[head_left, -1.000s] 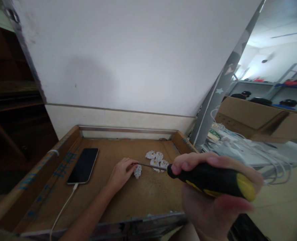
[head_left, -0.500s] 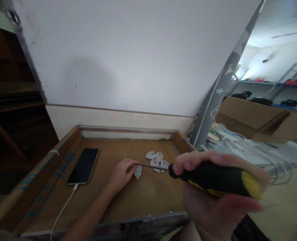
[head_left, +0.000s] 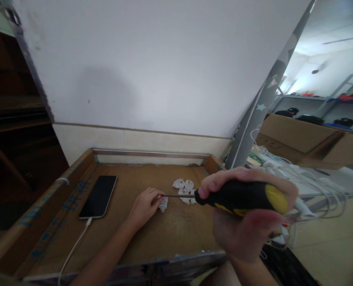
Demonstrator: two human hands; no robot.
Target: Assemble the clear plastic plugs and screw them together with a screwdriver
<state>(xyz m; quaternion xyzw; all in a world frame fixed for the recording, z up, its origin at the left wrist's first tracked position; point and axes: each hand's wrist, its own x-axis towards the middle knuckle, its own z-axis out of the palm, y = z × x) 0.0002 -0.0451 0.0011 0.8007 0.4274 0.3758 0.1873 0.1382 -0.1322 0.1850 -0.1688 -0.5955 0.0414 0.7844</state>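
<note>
My right hand (head_left: 248, 222) is closed round the black and yellow handle of a screwdriver (head_left: 242, 196), close to the camera. Its thin shaft reaches left to a small white plastic part (head_left: 163, 204) on the brown tray floor. My left hand (head_left: 145, 205) rests on the floor with its fingers pinched on that part, right at the shaft's tip. Several more white parts (head_left: 185, 186) with brass bits lie in a small heap just behind and to the right.
The cardboard-lined tray (head_left: 72, 174) has raised sides and a metal front edge. A black phone (head_left: 98, 197) with a white cable (head_left: 73, 248) lies at its left. A white wall stands behind. White cables (head_left: 313, 182) and a cardboard box (head_left: 301, 139) are to the right.
My right hand with the screwdriver has shifted a little left and up and turned the handle, so the yellow end now faces more towards me. The left hand has stayed put.
</note>
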